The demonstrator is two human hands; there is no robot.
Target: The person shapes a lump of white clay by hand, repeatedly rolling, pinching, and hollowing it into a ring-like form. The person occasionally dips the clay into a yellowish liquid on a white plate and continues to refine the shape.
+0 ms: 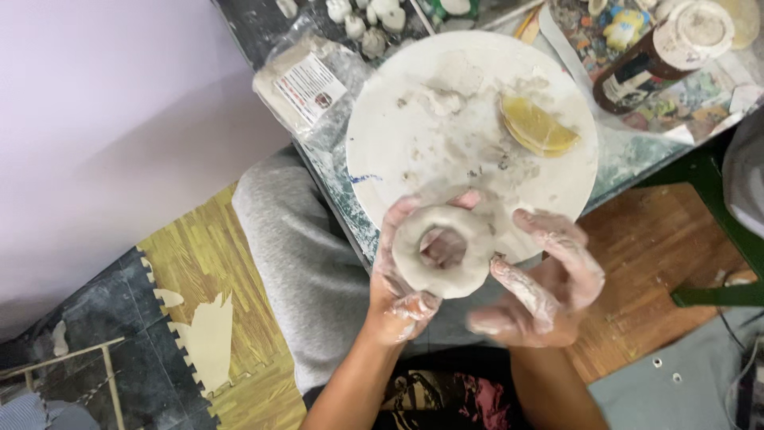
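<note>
My left hand [398,295] holds a small grey clay bowl [442,252] with a thick round rim, its opening facing me, fingers behind and inside it. My right hand [541,283], smeared with wet clay, hovers just right of the bowl with fingers curled and apart, holding nothing. Both hands are above my lap, at the near edge of a round white board [414,135] smeared with clay. A yellow sponge [537,126] lies on the board's right side.
A plastic-wrapped block of clay [306,84] lies at the board's left. A brown jar with a white lid [660,56] stands at the back right. Small clay figures [366,20] sit at the back. Green table legs [716,239], wood floor and foam mats are below.
</note>
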